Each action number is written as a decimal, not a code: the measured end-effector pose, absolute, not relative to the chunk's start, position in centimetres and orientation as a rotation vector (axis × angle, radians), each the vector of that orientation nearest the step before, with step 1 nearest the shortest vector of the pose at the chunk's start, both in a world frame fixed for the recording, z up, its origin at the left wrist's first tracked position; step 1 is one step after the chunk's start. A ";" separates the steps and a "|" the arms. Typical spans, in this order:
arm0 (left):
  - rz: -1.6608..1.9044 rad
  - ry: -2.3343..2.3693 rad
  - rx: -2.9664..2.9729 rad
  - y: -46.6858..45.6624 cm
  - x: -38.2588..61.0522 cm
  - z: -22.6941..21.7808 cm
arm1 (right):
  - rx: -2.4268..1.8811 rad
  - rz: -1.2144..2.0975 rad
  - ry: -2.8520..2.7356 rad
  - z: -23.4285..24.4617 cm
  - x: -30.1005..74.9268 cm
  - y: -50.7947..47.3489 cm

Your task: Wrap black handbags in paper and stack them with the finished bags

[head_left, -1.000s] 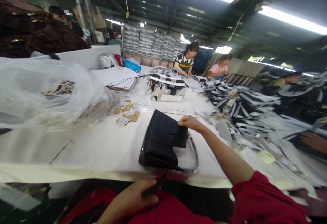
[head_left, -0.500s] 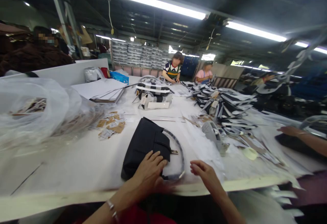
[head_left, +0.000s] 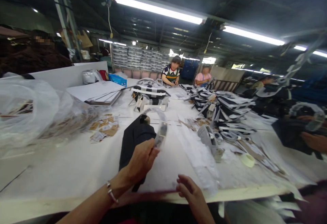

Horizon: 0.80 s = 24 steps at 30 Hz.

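Note:
A black handbag [head_left: 135,135] stands tilted on the white table, its curved handle [head_left: 161,130] wrapped in clear plastic and raised on the right side. Closed fingers of my left hand [head_left: 143,156] grip the bag close to the lower end of that handle; the exact pinch point is hidden behind the hand. Over the table's front edge, to the right of the bag, my right hand [head_left: 191,190] holds nothing. Its fingers are apart and loosely curled.
Brown tags [head_left: 104,127] and a clear plastic bag [head_left: 46,111] lie left. Wrapped handbags [head_left: 150,96] stand ahead; a pile of bag pieces [head_left: 224,108] and a tape roll [head_left: 247,160] are right. A co-worker's hand [head_left: 315,141] holds another dark bag at far right.
My left hand went from lying flat on the handbag to gripping it, and the bag and handle have tipped up off the table. My right hand moved slightly left and down.

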<state>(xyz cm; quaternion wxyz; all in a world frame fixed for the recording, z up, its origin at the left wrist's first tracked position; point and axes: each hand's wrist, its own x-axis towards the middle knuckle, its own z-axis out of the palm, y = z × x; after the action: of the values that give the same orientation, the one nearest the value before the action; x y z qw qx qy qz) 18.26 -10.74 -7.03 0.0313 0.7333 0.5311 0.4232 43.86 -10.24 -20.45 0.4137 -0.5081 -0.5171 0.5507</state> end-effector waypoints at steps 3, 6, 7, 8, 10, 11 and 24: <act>1.663 1.486 1.927 -11.5 17.3 -5.0 | -1.119 1.289 -1.370 -18.3 40.3 -8.5; 1.730 1.420 2.023 -12.9 17.1 -6.9 | -1.024 1.232 -1.415 -17.1 37.1 -7.8; 1.742 1.420 2.144 -13.4 17.0 -8.0 | -1.004 1.227 -1.423 -16.9 36.3 -7.8; 1.768 1.431 2.278 -13.9 17.0 -9.1 | -0.985 1.225 -1.433 -16.8 35.7 -7.8; 1.830 1.539 2.451 -14.6 17.0 -11.0 | -0.949 1.222 -1.471 -16.5 34.9 -7.8; 1.867 1.643 2.441 -14.9 17.0 -11.6 | -0.928 1.217 -1.500 -16.4 34.6 -7.8; 1.468 1.836 2.187 -14.4 15.9 -10.2 | -0.898 1.340 -1.399 -11.0 29.6 -4.6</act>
<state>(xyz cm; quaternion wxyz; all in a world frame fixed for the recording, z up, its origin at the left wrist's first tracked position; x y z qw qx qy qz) 15.92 -14.38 -10.23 -0.0347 0.6808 0.5713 0.4570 29.60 -4.61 -11.04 0.4824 -0.3683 -0.5741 0.5496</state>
